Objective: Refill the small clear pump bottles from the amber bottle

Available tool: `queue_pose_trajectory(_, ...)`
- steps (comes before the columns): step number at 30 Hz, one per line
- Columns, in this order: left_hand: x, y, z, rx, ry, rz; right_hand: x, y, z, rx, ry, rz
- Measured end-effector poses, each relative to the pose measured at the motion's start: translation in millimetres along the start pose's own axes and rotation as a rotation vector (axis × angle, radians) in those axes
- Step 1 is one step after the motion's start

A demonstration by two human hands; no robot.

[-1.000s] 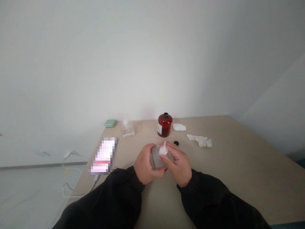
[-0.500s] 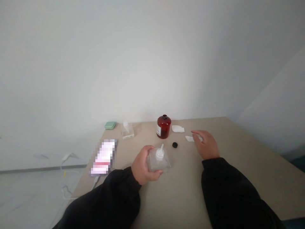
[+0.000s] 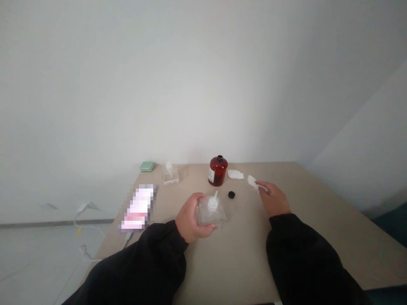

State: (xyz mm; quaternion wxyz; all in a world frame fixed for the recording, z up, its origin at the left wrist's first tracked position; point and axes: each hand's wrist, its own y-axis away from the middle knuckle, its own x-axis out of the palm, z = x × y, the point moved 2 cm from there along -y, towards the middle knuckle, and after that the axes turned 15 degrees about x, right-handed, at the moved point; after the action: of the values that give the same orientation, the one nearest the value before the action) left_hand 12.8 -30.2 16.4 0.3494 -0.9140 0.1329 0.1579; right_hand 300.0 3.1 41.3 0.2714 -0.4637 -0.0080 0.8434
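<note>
My left hand (image 3: 192, 220) is wrapped round a clear square bottle (image 3: 211, 214) that has a white nozzle cap (image 3: 213, 203) on top. On the right, the fingers of my right hand (image 3: 275, 198) pinch a white tissue (image 3: 252, 181), whose free end sticks out to the left. Between the hands a small black cap (image 3: 231, 195) lies on the table. Behind it stands a brown-red glass bottle (image 3: 218, 171) with an uncovered neck and a white label. A second white tissue (image 3: 235, 174) lies just right of that bottle.
At the back left are a green tin (image 3: 147, 166) and another clear square bottle (image 3: 171, 174) with a white top. A phone (image 3: 139, 207) with a cable lies along the table's left edge. The wall (image 3: 203, 84) rises directly behind the table (image 3: 232, 262).
My right hand has closed its fingers on the nearer tissue and raised it slightly. My left hand keeps its hold on the clear bottle. The view has shifted a little.
</note>
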Motion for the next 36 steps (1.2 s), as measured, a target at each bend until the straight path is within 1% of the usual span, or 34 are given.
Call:
queue_pose_trajectory(2, 1, 0, -1, 0.002, 0.025, 0.004, -6, 30, 23, -0.012, -0.064, 0.034)
queue_pose_trajectory(3, 2, 1, -2, 0.009, 0.038, 0.009, -6, 48, 35, -0.029, -0.185, 0.106)
queue_pose_trajectory(4, 3, 1, -3, 0.02, 0.048, 0.011, -5, 67, 48, -0.098, -0.296, 0.172)
queue_pose_trajectory(5, 4, 1, -4, 0.033, 0.053, 0.007, -4, 84, 60, -0.208, -0.375, 0.215)
queue_pose_trajectory(6, 5, 1, -6, 0.045, 0.05, 0.0, -2, 100, 70, -0.328, -0.424, 0.224)
queue_pose_trajectory(7, 5, 1, -8, 0.056, 0.043, -0.009, -1, 112, 77, -0.39, -0.443, 0.191)
queue_pose_trajectory(10, 3, 0, -13, 0.059, 0.018, -0.034, 4, 130, 83, -0.543, -0.403, 0.128)
queue_pose_trajectory(13, 1, -1, -17, 0.028, -0.003, -0.039, 7, 130, 80, -0.602, -0.315, 0.125)
queue_pose_trajectory(15, 0, -1, -19, 0.012, -0.003, -0.036, 7, 127, 78, -0.601, -0.283, 0.142)
queue_pose_trajectory(17, 0, -1, -19, 0.008, 0.045, -0.019, 6, 123, 80, -0.597, -0.308, 0.183)
queue_pose_trajectory(19, 0, 0, -19, 0.009, 0.135, 0.008, 6, 119, 82, -0.597, -0.398, 0.244)
queue_pose_trajectory(21, 1, 1, -17, 0.015, 0.225, 0.03, 8, 114, 84, -0.571, -0.538, 0.308)
queue_pose_trajectory(23, 1, 3, -14, 0.014, 0.302, 0.023, 14, 106, 84, -0.491, -0.691, 0.35)
queue_pose_trajectory(25, 1, 4, -10, 0.016, 0.369, -0.02, 24, 98, 81, -0.353, -0.814, 0.371)
queue_pose_trajectory(28, 2, 5, -3, 0.025, 0.436, -0.09, 40, 89, 77, -0.159, -0.899, 0.477)
queue_pose_trajectory(30, 3, 5, 1, 0.026, 0.451, -0.095, 47, 88, 76, -0.107, -0.914, 0.57)
queue_pose_trajectory(31, 3, 5, 2, 0.026, 0.453, -0.091, 48, 89, 76, -0.107, -0.922, 0.589)
queue_pose_trajectory(33, 3, 5, 5, 0.035, 0.45, -0.097, 48, 91, 75, -0.141, -0.94, 0.558)
queue_pose_trajectory(36, 2, 3, 4, 0.047, 0.379, -0.137, 45, 99, 73, -0.195, -0.964, 0.433)
